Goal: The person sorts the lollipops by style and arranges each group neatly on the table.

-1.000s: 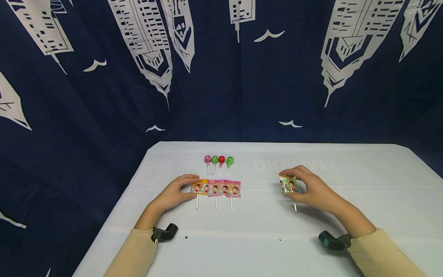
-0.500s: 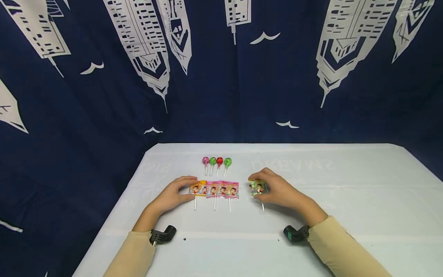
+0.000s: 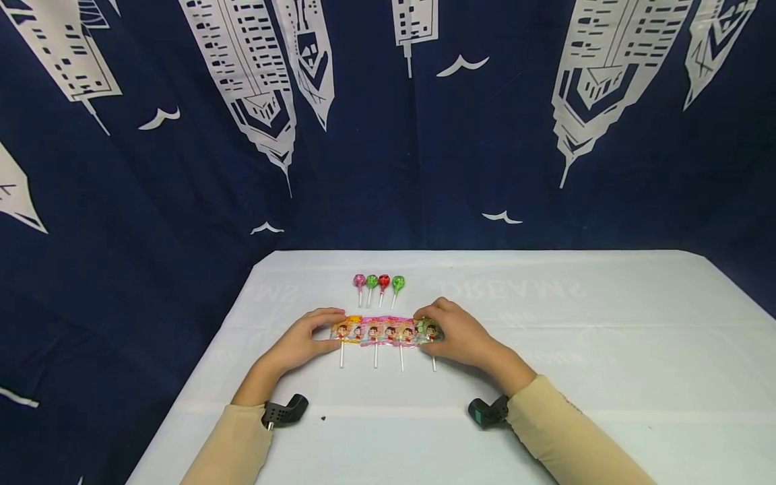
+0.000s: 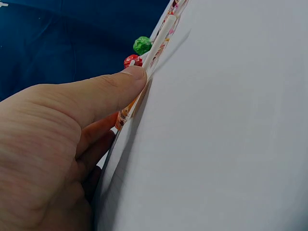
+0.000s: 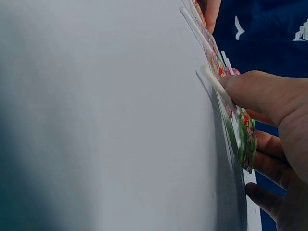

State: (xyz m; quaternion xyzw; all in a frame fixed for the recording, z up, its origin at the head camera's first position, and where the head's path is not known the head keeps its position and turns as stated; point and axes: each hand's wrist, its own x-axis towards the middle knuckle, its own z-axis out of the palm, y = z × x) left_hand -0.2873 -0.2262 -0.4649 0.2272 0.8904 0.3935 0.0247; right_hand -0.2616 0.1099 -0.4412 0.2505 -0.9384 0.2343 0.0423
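In the head view, flat-wrapped lollipops lie in a row, sticks pointing toward me. My left hand (image 3: 304, 337) holds the orange-wrapped lollipop (image 3: 342, 331) at the left end, fingers at its top edge and thumb at its bottom edge. Beside it are two pink-wrapped lollipops (image 3: 373, 332), their wrappers meeting. At the right end, my right hand (image 3: 463, 338) grips the green-wrapped lollipop (image 3: 431, 331), which adjoins the pink wrapper. Its white stick (image 5: 219, 86) crosses near my thumb in the right wrist view. The fingers partly cover both end wrappers.
Behind the row lie several round lollipops: a pink one (image 3: 360, 280), a green one (image 3: 372, 281), a red one (image 3: 384, 281) and another green one (image 3: 397, 283). They rest on a white-covered table (image 3: 582, 377). A dark blue printed curtain (image 3: 364, 202) hangs behind.
My right hand has carried the green-wrapped lollipop leftward from the table's right side to the end of the row. The left hand stays on the orange-wrapped lollipop.
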